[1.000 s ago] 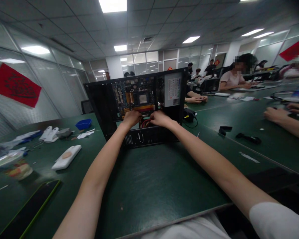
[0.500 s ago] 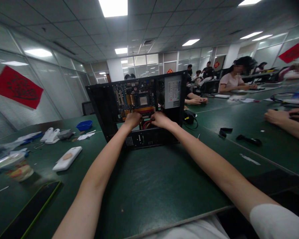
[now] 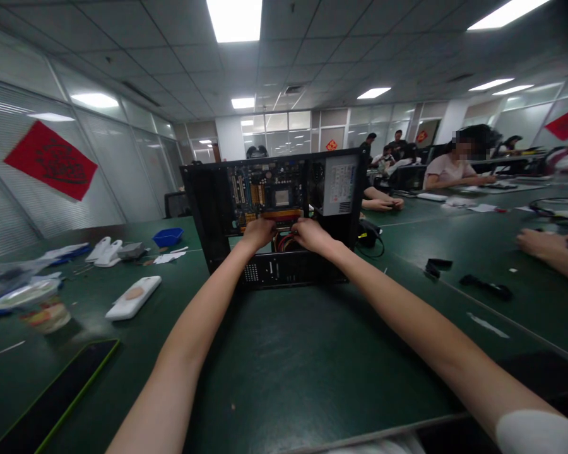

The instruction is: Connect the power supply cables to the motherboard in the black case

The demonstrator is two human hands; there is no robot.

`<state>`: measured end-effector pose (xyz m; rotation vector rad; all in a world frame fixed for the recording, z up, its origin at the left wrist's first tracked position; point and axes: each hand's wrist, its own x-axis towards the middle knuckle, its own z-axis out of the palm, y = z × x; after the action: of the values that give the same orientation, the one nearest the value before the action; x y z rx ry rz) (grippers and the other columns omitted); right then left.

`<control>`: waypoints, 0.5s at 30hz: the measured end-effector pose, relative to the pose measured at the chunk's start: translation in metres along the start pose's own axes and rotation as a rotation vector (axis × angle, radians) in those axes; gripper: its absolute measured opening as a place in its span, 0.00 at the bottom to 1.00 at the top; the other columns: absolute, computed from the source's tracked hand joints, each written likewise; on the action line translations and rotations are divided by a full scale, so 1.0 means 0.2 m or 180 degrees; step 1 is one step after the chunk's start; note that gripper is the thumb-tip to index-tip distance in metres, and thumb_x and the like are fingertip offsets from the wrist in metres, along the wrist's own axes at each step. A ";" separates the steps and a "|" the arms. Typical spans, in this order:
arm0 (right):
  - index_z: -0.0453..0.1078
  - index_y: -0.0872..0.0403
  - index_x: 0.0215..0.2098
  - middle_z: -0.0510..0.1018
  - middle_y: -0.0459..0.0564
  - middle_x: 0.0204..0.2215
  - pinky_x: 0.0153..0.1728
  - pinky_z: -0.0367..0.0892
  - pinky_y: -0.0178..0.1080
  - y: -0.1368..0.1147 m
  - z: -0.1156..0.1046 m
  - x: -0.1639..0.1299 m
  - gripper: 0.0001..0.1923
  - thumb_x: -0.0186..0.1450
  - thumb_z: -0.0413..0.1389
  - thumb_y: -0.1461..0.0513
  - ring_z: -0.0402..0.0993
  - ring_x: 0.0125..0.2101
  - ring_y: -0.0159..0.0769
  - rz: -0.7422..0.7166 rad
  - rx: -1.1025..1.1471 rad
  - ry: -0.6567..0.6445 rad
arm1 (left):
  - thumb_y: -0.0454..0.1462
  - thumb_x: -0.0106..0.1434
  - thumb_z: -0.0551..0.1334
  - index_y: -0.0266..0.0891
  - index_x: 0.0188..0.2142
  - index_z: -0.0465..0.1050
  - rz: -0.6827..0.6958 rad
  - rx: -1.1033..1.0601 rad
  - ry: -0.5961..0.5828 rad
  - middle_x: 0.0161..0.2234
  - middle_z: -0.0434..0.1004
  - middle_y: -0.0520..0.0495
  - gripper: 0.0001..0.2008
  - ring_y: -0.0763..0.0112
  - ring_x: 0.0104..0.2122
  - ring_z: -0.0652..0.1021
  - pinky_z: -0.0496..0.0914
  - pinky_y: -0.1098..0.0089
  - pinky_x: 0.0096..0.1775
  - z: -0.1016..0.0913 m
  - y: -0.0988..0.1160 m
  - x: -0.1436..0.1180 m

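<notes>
Both arms stretched out to 12 o'clock, into an open PC case [image 3: 208, 208] standing upright on the green table [image 3: 312, 353], prob so the motherboard [image 3: 269, 192] faces me. Left hand [image 3: 258, 232] is curled at the board's bottom edge, right hand [image 3: 311, 234] just beside it, pinching at the red cable bundle [image 3: 284, 241] between them; can't tell exactly what the fingers hold, they're turned away. PSU [image 3: 341, 186] sits at 1 o'clock of the board. White handset-like thing [image 3: 133, 297] at 10 o'clock, blue tray [image 3: 168, 237] beyond it. Another person's hand [image 3: 532, 241] at 3 o'clock.
</notes>
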<state>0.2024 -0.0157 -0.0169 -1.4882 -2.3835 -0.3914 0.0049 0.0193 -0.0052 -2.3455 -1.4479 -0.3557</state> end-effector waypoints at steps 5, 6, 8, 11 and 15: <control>0.77 0.57 0.51 0.76 0.60 0.52 0.44 0.68 0.38 0.00 0.01 0.07 0.15 0.70 0.52 0.66 0.78 0.47 0.44 -0.0296 -0.0059 -0.0013 | 0.51 0.69 0.57 0.43 0.42 0.84 -0.0218 -0.0250 -0.0068 0.42 0.85 0.40 0.21 0.50 0.45 0.82 0.76 0.60 0.44 0.00 0.00 -0.01; 0.77 0.57 0.50 0.76 0.60 0.51 0.44 0.68 0.38 0.00 0.01 0.09 0.15 0.71 0.51 0.66 0.78 0.47 0.44 -0.0353 -0.0065 -0.0028 | 0.53 0.68 0.58 0.43 0.40 0.85 -0.0223 -0.0235 -0.0138 0.41 0.85 0.40 0.22 0.49 0.45 0.82 0.76 0.60 0.43 0.00 0.00 -0.01; 0.76 0.57 0.50 0.76 0.60 0.51 0.45 0.68 0.39 0.01 0.02 0.13 0.15 0.72 0.49 0.67 0.78 0.48 0.45 -0.0431 -0.0074 -0.0050 | 0.52 0.67 0.59 0.44 0.40 0.86 -0.0186 -0.0200 -0.0224 0.40 0.85 0.39 0.21 0.49 0.45 0.83 0.76 0.60 0.43 0.00 0.00 -0.01; 0.72 0.59 0.54 0.75 0.62 0.53 0.46 0.68 0.40 0.01 0.04 0.17 0.16 0.72 0.49 0.68 0.77 0.49 0.46 -0.0477 -0.0081 -0.0040 | 0.50 0.67 0.59 0.44 0.42 0.86 -0.0159 -0.0251 -0.0241 0.41 0.85 0.40 0.19 0.50 0.45 0.83 0.75 0.62 0.43 0.01 -0.01 -0.01; 0.69 0.60 0.56 0.75 0.64 0.54 0.46 0.69 0.42 0.01 0.07 0.18 0.17 0.71 0.49 0.70 0.77 0.50 0.49 -0.0437 -0.0102 0.0001 | 0.47 0.67 0.60 0.45 0.43 0.86 -0.0153 -0.0315 -0.0241 0.42 0.85 0.41 0.17 0.50 0.46 0.83 0.75 0.62 0.44 0.02 -0.01 0.00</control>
<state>0.1877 0.0207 -0.0151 -1.3414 -2.4982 -0.4632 0.0037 0.0217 -0.0087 -2.4296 -1.5574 -0.3627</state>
